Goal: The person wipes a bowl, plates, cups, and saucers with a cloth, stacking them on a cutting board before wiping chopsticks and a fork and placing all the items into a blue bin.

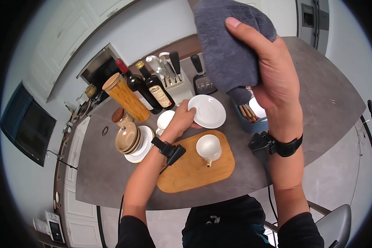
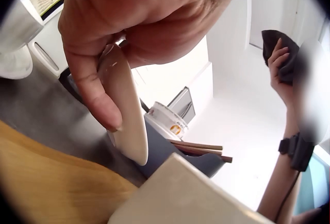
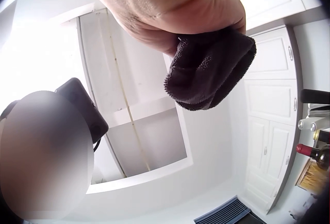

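Note:
My left hand (image 1: 182, 118) pinches the edge of a small white saucer (image 1: 210, 111), held above the far edge of a wooden board (image 1: 182, 175). The left wrist view shows the saucer (image 2: 124, 105) tilted between thumb and fingers. Raised high on the right, my right hand (image 1: 277, 74) grips a folded grey cloth (image 1: 231, 49), its thumb across the front; the cloth (image 3: 209, 72) hangs from that hand in the right wrist view. On the board stands a white cup (image 1: 208, 147). Another white cup (image 1: 165, 119) is just beyond my left hand.
Stacked brown bowls (image 1: 127, 137) rest on white plates (image 1: 144, 153) at the left. Behind are a pasta jar (image 1: 128, 99), two bottles (image 1: 158, 91) and a knife block (image 1: 182, 91). A blue-grey container (image 1: 252, 125) stands right of the board on the grey table (image 1: 318, 91).

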